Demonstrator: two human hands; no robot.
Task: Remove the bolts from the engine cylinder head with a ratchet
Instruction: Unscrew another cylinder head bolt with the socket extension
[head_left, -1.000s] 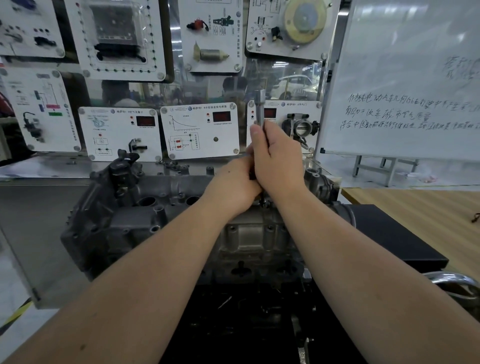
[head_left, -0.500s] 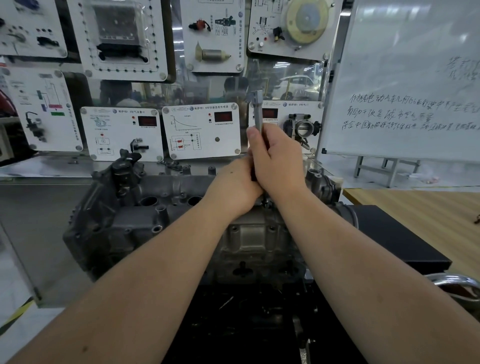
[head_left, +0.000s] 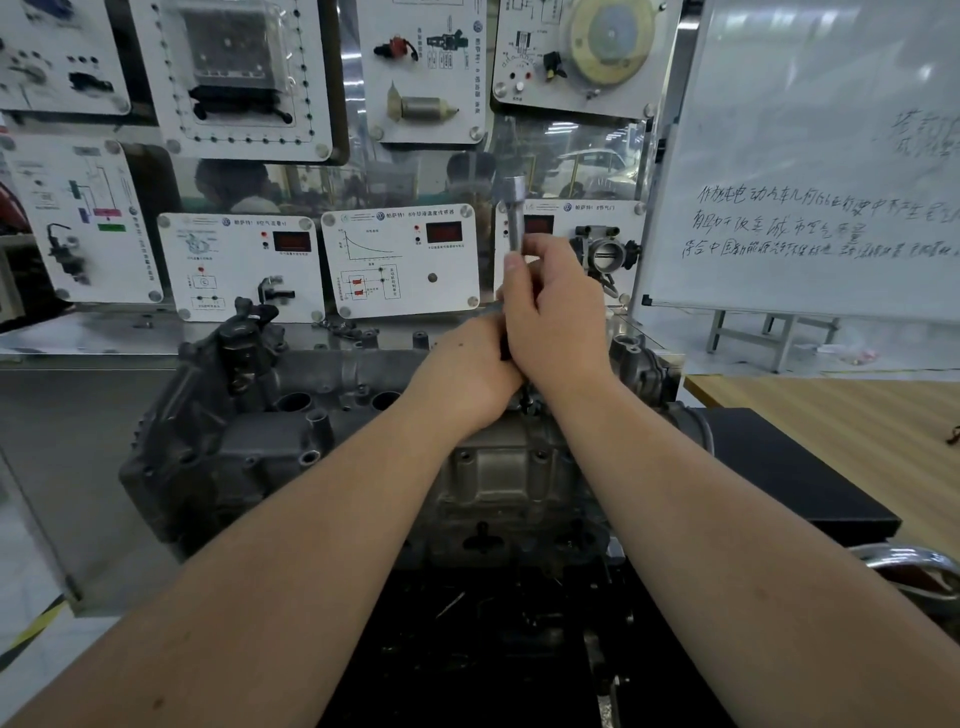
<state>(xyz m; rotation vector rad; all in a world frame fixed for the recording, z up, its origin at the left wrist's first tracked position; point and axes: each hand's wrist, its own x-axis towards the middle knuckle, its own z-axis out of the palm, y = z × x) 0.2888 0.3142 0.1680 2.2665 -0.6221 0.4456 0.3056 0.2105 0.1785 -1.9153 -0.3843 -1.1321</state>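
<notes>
Both hands meet over the middle of the cylinder head (head_left: 332, 431), which lies on a black stand (head_left: 789, 467) in front of the panel wall.

Right hand (head_left: 558, 317): fingers curled round the ratchet (head_left: 516, 218), thumb laid up along the shaft. The tool stands near upright; its metal end rises above the fist, against a white sensor panel (head_left: 400, 260). The part of the tool below the fist is hidden by the hands.

Left hand (head_left: 467, 369): tucked against the right one, just below it, back of the hand toward the camera. Fingers hidden; cannot tell whether they hold anything.

A dark bolt (head_left: 525, 402) shows just under the hands, at the top face of the head. Contact between it and the tool cannot be seen.

2 open round bores (head_left: 293, 402) lie to the left on the head. Throttle body (head_left: 605, 254) hangs on the panel behind the right hand. Whiteboard (head_left: 810, 156) with handwriting at right; wooden table (head_left: 841, 415) beneath it.
</notes>
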